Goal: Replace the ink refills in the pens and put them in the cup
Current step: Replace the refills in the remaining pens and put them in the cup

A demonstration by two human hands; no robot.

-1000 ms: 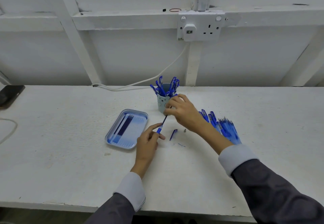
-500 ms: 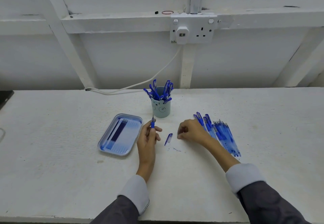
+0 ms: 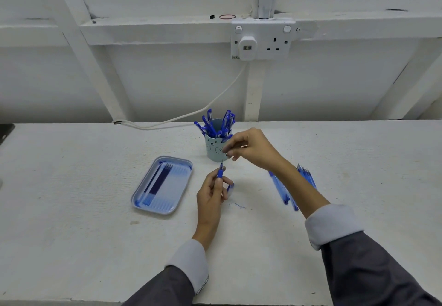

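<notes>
Gripping a blue pen [image 3: 220, 173] upright, our left hand [image 3: 211, 200] has its fingers and thumb curled round the lower barrel, with the writing tip pointing to twelve o'clock. Our right hand [image 3: 254, 149] hovers just above that tip, toward one o'clock, in front of the cup [image 3: 211, 150]. Its thumb and fingertips [image 3: 229, 153] are drawn together as in a pinch, but we cannot tell whether anything sits between them.

The cup, pale blue with a bear face on it, stands upright on the white table [image 3: 71, 210] at twelve o'clock from our left hand. It is crowded with finished pens [image 3: 218, 126] that fan out above the rim.

At nine o'clock from our left hand lies a pale blue tray [image 3: 134, 200]. Ink refills [image 3: 160, 181] lie side by side in it, a few dark ones toward its left edge and paler ones beside them.

At three o'clock a pile of loose pens [image 3: 307, 178] lies on the table, partly hidden behind our right forearm. A small blue pen part [image 3: 230, 187] lies just beside our left fingers, and a blue ink smear [image 3: 239, 206] marks the table at four o'clock.

On the wall beyond the cup we see a double socket [image 3: 262, 40]. A white cable [image 3: 210, 107] runs from it down to the table's back edge.
</notes>
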